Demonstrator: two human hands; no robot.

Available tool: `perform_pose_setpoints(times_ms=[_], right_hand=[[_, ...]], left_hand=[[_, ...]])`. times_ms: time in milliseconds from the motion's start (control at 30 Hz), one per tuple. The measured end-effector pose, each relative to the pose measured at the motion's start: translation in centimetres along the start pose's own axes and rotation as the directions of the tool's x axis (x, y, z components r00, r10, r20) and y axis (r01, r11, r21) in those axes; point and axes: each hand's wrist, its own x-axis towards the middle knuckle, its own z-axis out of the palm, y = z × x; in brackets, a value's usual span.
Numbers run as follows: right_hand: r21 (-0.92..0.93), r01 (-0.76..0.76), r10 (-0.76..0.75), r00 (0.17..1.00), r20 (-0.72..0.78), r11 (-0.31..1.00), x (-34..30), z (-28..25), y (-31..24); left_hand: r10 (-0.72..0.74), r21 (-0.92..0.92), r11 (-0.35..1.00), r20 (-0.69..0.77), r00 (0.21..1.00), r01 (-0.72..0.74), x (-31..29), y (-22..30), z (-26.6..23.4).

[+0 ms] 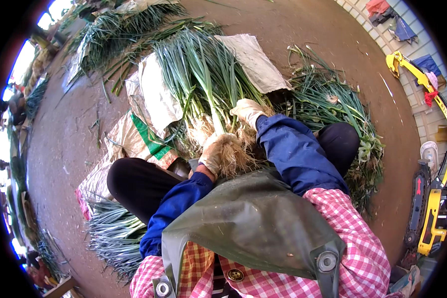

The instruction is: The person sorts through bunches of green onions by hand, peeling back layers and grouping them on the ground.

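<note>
In front of my knees lies a thick bundle of green onions (pixel 196 69), leaves pointing away and pale stringy roots toward me. My gloved left hand (pixel 214 153) is closed around the root end of a few green onions (pixel 214 111), whose roots hang over the apron. My gloved right hand (pixel 248 112) rests at the right side of the bundle, fingers curled on the white stalks; what it grips, if anything, is partly hidden. A dark green waterproof apron (pixel 253 218) covers my lap.
Pale woven sacks (pixel 253 59) lie under and beside the bundle, one with a green stripe (pixel 146 136). More green onions are heaped at right (pixel 333 99), lower left (pixel 116 236) and far left (pixel 119 35). A yellow toy-like excavator (pixel 432 218) stands by the tiled wall (pixel 422 114).
</note>
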Motion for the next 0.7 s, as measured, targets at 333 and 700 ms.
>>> perform_pose_setpoints(times_ms=[333,700], right_hand=[[0.989,0.143,-0.765,0.639,-0.072,0.026,-4.7,-2.6,0.7],[0.933,-0.124,-0.393,0.882,0.259,0.337,-1.8,2.3,6.8]], left_hand=[[0.028,-0.149,0.988,-0.033,0.999,-0.033,-1.8,1.9,3.9],[-0.039,-0.469,0.883,-0.007,0.999,0.031,-1.7,2.7,5.3]])
